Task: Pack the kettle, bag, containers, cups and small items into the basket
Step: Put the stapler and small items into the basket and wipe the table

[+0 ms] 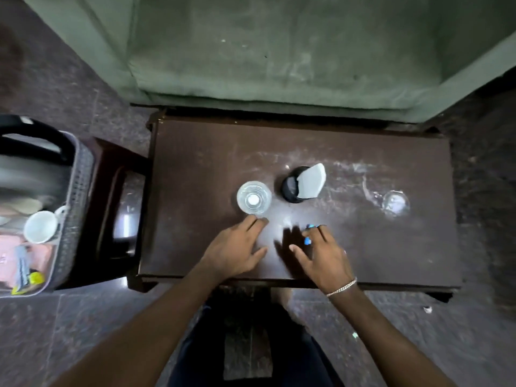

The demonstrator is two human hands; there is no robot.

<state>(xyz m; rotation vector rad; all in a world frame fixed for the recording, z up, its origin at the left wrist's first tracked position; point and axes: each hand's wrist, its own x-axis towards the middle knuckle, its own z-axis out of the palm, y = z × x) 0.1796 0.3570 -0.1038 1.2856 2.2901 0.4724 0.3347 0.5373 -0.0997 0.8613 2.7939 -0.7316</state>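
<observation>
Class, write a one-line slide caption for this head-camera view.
Left hand beside a glass, right hand pinching a small blue item on the dark table; part-packed basket stands left.

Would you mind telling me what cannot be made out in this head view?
Head view only:
- The blue item: mostly covered by the right hand; identity unclear.
- The basket: cut off by the left edge; contents blurred.
- The far-right glass: faint and blurred; contents unclear.

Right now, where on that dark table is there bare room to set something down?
Bare: the far strip of the table along the sofa, and the left end beyond the left glass. Crowded: the middle, where left hand, right hand with small blue items, that glass and black holder cluster.
</observation>
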